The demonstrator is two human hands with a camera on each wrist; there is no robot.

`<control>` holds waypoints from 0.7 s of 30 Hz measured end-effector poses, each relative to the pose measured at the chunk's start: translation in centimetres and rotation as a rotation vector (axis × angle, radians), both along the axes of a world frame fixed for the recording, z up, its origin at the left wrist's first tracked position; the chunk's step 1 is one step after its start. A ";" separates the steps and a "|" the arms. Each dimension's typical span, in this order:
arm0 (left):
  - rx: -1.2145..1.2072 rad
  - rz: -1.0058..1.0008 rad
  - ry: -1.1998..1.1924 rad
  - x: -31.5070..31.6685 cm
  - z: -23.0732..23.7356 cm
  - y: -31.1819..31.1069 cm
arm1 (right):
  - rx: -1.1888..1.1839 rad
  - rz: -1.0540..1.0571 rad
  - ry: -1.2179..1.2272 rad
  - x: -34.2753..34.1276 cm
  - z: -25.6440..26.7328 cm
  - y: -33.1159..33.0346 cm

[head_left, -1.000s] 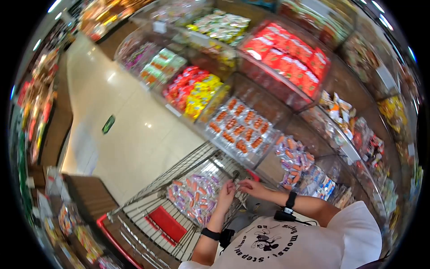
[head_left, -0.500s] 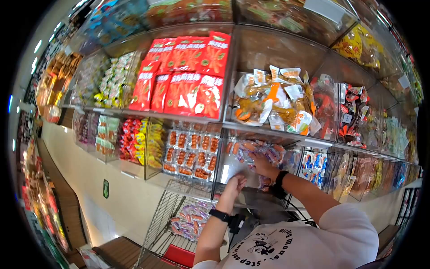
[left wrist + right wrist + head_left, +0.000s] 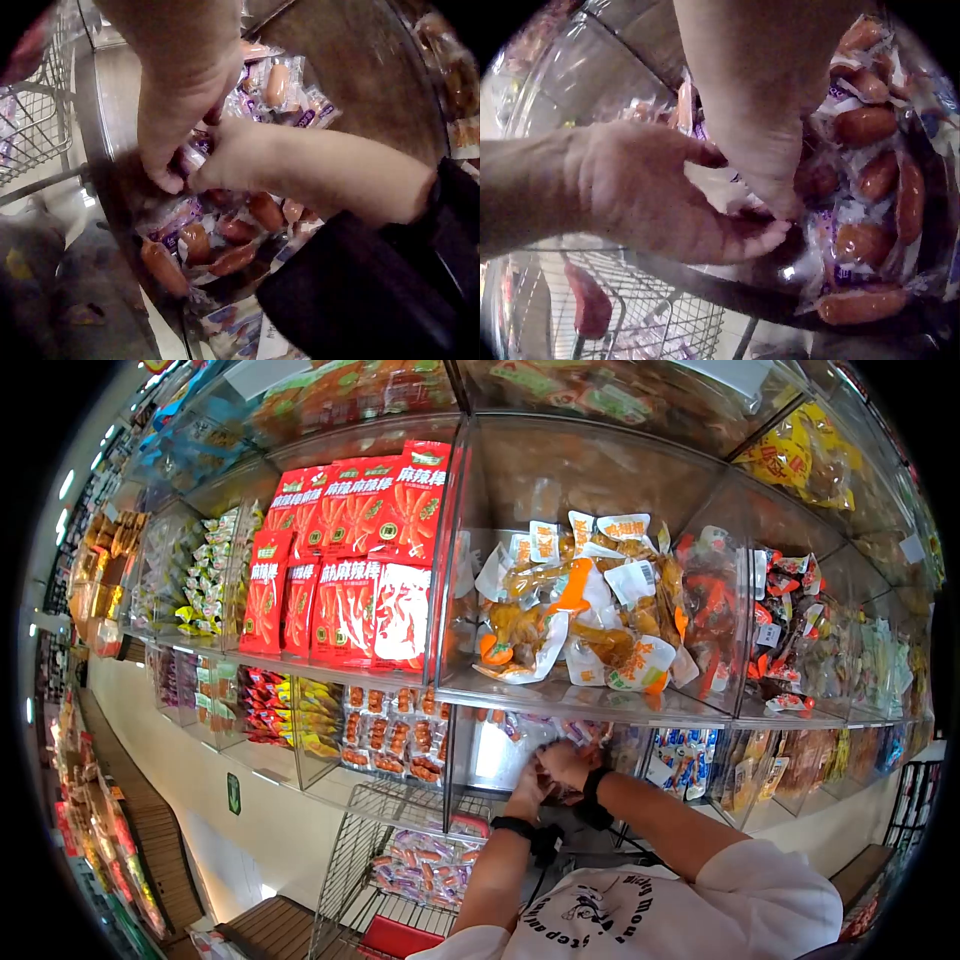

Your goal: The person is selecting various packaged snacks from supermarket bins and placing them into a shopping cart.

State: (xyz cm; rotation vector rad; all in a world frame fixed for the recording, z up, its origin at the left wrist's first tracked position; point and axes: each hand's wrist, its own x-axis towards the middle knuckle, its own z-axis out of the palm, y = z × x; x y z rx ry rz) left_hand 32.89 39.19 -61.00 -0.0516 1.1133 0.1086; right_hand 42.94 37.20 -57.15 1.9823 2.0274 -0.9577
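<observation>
Both hands meet over the lower clear bin of small wrapped sausages (image 3: 866, 127). In the right wrist view, the left hand (image 3: 645, 191) comes in from the left, its fingers curved around a shiny packet (image 3: 739, 193). From above, the right hand (image 3: 757, 150) reaches down into that grip, its fingertips partly hidden. The left wrist view has a wrapped sausage (image 3: 193, 159) between the two hands' fingertips, with the right hand (image 3: 240, 154) pinching at it. More sausages in purple-marked wrappers (image 3: 232, 240) lie just beneath.
A wire shopping cart (image 3: 340, 860) stands left of the hands, holding a bag of similar sausages (image 3: 425, 865). Above the hands runs a shelf edge (image 3: 600, 707) with bins of red snack bags (image 3: 350, 590) and packed drumsticks (image 3: 590, 610). Blue-and-white packets (image 3: 685, 755) sit to the right.
The view has swung right from cart to shelves and come closer. The right hand reached among the sausages half a second ago; now it has come back against the left hand.
</observation>
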 end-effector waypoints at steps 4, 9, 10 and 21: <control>0.200 0.001 -0.080 -2.0 -1.3 0.5 | -0.193 -0.110 0.304 2.0 4.6 2.3; 0.545 -0.060 0.098 -3.7 14.5 1.2 | -0.359 -0.391 1.117 1.1 9.5 2.2; 0.577 -0.034 0.069 -4.8 15.5 0.6 | -0.418 -0.383 1.278 0.3 10.9 2.1; 0.685 0.165 0.286 -19.8 20.3 -9.8 | -0.062 -0.087 0.841 -15.6 16.4 -5.4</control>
